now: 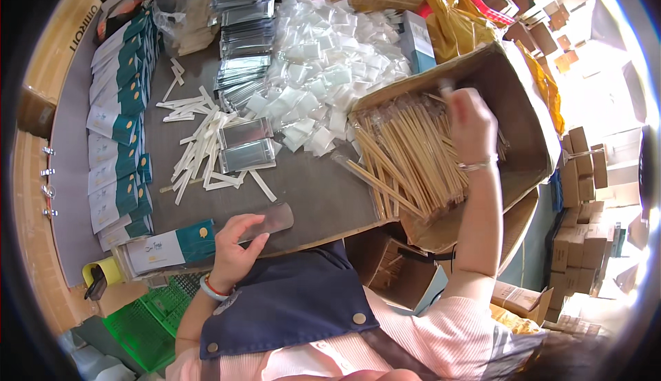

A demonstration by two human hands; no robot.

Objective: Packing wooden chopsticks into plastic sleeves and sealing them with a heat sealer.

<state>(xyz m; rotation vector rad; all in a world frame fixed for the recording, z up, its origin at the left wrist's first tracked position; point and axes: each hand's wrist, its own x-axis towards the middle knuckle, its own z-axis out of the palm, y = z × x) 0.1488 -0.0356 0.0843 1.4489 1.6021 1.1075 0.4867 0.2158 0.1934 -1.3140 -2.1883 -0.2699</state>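
Note:
My left hand (237, 247) is closed on one end of a small see-through plastic piece with rounded corners (279, 218), holding it above the table's near edge. Beside that hand lies a white and teal printed box (172, 248). On the right, my right hand (472, 123) is raised over an open carton (527, 116). Its fingers are smeared by motion, with a pale blur at their tips, so their grip is unclear. Wrapped wooden sticks (413, 150), thin and tan, fill the carton below that hand, and some stick out over its near left side.
White paper strips (200, 150) lie loose mid-table, beside two dark flat packets (246, 145). Behind them stand stacked dark packets (244, 37) and a heap of small clear sachets (330, 64). Teal and white boxes (117, 140) line the left edge. A green crate (155, 315) sits below.

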